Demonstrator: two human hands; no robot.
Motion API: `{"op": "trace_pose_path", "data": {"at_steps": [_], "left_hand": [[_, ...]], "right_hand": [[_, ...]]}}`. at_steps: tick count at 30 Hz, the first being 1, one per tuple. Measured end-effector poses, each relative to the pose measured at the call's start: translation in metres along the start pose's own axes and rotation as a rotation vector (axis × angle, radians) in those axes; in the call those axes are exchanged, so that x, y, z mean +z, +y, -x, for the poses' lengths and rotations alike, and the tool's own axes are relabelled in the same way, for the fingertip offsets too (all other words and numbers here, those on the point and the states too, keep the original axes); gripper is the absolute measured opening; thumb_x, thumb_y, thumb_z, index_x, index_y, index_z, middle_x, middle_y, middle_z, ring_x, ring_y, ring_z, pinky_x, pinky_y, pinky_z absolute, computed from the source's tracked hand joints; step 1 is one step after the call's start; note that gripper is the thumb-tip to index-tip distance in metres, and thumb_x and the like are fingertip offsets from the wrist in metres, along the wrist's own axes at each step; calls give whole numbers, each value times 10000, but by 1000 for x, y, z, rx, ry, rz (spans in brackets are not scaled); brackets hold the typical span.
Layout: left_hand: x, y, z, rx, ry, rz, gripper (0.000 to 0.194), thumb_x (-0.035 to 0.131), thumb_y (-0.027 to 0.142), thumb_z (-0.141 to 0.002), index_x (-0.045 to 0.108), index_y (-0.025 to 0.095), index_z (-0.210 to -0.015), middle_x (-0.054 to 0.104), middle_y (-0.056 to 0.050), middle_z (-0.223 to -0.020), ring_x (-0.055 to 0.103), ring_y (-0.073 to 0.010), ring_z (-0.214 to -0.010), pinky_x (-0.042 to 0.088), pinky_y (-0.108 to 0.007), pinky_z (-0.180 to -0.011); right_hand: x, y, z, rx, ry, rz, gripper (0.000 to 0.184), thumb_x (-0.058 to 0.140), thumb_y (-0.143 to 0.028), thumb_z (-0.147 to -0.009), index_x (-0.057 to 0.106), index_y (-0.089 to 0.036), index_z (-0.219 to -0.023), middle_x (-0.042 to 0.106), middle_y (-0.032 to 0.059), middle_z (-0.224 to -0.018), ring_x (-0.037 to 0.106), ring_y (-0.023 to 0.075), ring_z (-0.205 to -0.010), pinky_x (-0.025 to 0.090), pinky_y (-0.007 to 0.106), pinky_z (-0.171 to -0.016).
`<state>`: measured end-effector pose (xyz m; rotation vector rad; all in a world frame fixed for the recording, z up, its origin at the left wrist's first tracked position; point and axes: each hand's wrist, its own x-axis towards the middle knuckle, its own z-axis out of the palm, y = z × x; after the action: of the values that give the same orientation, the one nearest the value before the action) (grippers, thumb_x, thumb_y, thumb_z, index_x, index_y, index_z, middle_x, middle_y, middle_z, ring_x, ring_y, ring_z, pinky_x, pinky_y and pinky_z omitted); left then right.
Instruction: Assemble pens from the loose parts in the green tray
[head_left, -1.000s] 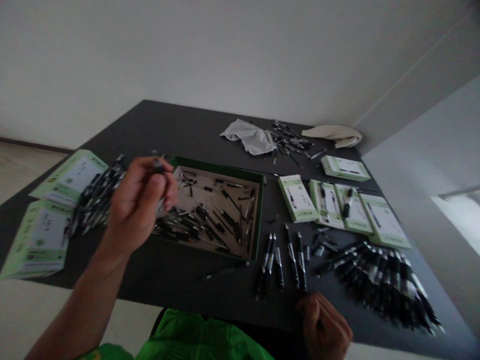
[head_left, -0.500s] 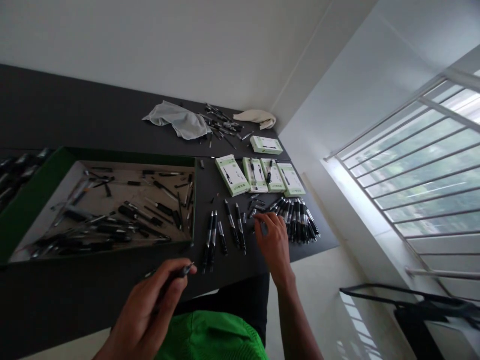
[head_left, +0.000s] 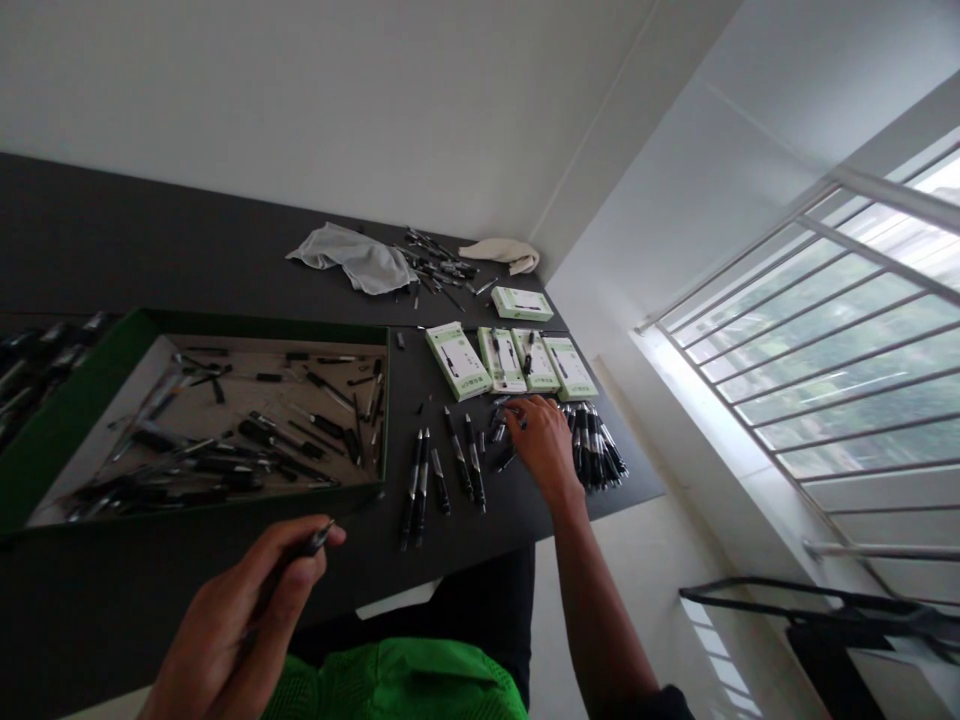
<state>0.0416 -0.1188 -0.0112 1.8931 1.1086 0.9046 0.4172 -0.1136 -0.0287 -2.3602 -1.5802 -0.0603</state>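
Observation:
My left hand (head_left: 244, 610) is closed round a dark pen (head_left: 319, 538), its pointed tip sticking out past the thumb and forefinger. My right hand (head_left: 546, 445) reaches down to a small heap of short clear-and-black pen parts (head_left: 496, 428); its fingers are bent together there, and what they pinch is hidden. Between my hands, several black pens lie side by side, among them a pair of pens (head_left: 416, 488), a shorter pen piece (head_left: 440, 482) and two more pens (head_left: 466, 460). A bundle of pens (head_left: 598, 445) lies just right of my right hand.
A green-walled box (head_left: 251, 328) of loose pen parts stands on the left of the dark table (head_left: 172, 240). Several pale green pen boxes (head_left: 459, 362) lie behind the pens. Farther back are a grey cloth (head_left: 352, 258), a pen pile (head_left: 435, 262) and a cream cloth (head_left: 501, 253).
My left hand has moved left and slightly down, still holding the pen. My right hand has shifted slightly up over the small parts. The whole view has tilted a little.

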Motion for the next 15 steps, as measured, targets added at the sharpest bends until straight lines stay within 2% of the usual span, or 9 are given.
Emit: {"op": "trace_pose_path", "data": {"at_steps": [4, 8, 11, 15], "left_hand": [[-3, 1, 3, -25, 44, 0, 225, 552, 459, -1026, 701, 337, -1144, 805, -5, -967, 794, -200, -804, 647, -213, -671], [-6, -2, 3, -25, 52, -12, 228, 547, 460, -1033, 689, 327, -1153, 799, -9, -959, 799, -191, -812, 640, -193, -696], [-7, -6, 0, 33, 17, -32, 200, 549, 430, -1041, 670, 344, -1175, 800, 11, -972, 810, -171, -838, 634, -163, -759], [-8, -6, -1, 78, 22, -36, 195, 537, 399, -1052, 656, 342, -1195, 802, 20, -992, 814, -152, -853, 622, -137, -793]], "right_hand": [[1, 13, -8, 23, -10, 45, 239, 623, -224, -1014, 791, -177, -1177, 749, 122, -1118, 617, 282, -1044, 429, 394, -929], [0, 19, -4, -35, -60, 49, 241, 645, -206, -998, 791, -202, -1189, 751, 112, -1138, 606, 294, -1104, 428, 399, -953], [1, 14, -1, -81, -88, 34, 245, 666, -190, -982, 787, -203, -1194, 765, 109, -1133, 612, 296, -1105, 437, 403, -957], [-6, -6, -9, -118, -67, -1, 257, 645, -176, -984, 768, -180, -1209, 766, 124, -1166, 626, 303, -1120, 448, 418, -979]]}}
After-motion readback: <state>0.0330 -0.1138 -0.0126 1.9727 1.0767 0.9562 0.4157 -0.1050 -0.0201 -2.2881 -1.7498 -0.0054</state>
